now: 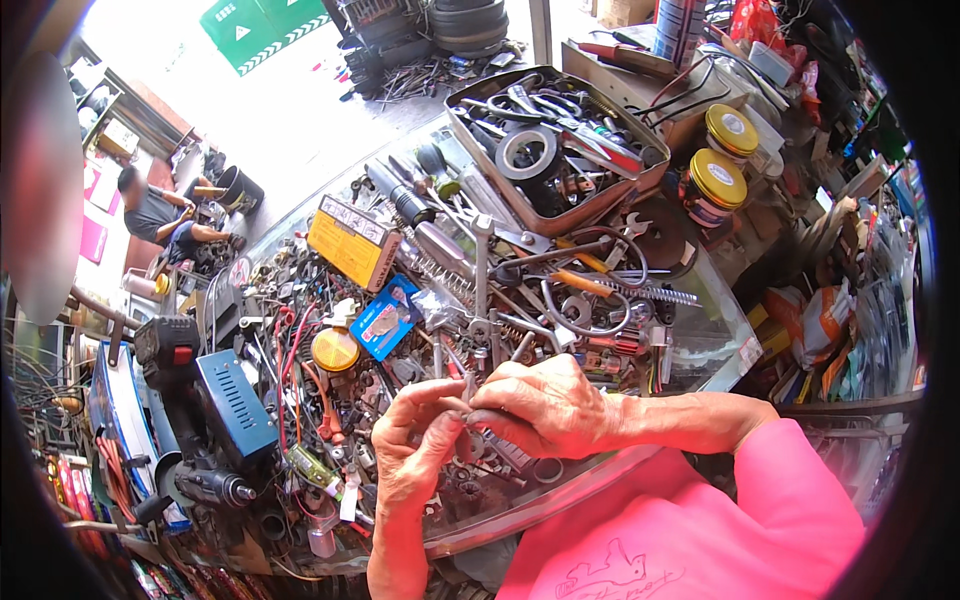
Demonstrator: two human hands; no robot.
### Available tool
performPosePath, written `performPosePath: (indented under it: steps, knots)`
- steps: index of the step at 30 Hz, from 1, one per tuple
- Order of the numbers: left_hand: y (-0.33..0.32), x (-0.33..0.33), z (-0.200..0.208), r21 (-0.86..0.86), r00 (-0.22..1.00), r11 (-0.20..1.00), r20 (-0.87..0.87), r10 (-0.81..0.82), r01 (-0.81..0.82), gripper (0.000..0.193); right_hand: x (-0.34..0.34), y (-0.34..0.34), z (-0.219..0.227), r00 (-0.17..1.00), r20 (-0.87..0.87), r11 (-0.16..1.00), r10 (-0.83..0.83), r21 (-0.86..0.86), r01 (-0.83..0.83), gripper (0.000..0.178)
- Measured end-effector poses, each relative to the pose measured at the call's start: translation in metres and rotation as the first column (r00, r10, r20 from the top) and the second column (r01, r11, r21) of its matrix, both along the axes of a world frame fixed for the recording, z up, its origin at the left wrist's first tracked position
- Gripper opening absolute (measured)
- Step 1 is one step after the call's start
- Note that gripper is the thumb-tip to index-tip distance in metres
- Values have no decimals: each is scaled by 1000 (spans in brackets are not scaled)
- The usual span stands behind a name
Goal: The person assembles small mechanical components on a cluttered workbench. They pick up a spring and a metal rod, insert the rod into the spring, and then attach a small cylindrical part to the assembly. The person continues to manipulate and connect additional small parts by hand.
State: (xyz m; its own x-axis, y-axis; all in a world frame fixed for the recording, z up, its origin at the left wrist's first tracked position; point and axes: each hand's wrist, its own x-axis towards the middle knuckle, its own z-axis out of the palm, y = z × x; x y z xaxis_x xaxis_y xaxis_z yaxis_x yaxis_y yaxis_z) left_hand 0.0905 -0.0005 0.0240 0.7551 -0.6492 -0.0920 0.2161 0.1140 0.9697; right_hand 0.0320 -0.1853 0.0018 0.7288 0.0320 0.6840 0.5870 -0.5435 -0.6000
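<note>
Over the near edge of a cluttered glass-topped bench (715,345), my hands meet fingertip to fingertip. My left hand (415,445) pinches with thumb and fingers. My right hand (555,405) is curled, its thumb and forefinger pressed against the left fingertips. A small greyish metal piece (469,384) shows between them, too small and covered to name. Just beyond lie a steel wrench (482,262), a blue card packet (385,318) and a round amber reflector (335,349). Loose nuts, bolts and small metal parts spread under and around both hands.
A metal tray (512,212) heaped with tools and tape rolls stands at the back. Yellow-lidded jars (717,178) are to its right. A cordless drill (205,480) and a blue metal box (237,408) lie left. Another person (160,215) sits far left beside a black bucket (240,190).
</note>
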Motion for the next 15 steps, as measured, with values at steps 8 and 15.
performPosePath:
  steps: [8,15]
  knots:
    - [-6,-2,-5,-31,995,999,92,27,-24,38,1,1,0,999,46,1000,-1,18,0,19]
    - [2,0,0,4,996,1000,-90,-5,5,29,0,3,-2,1000,7,1000,-1,5,1,18]
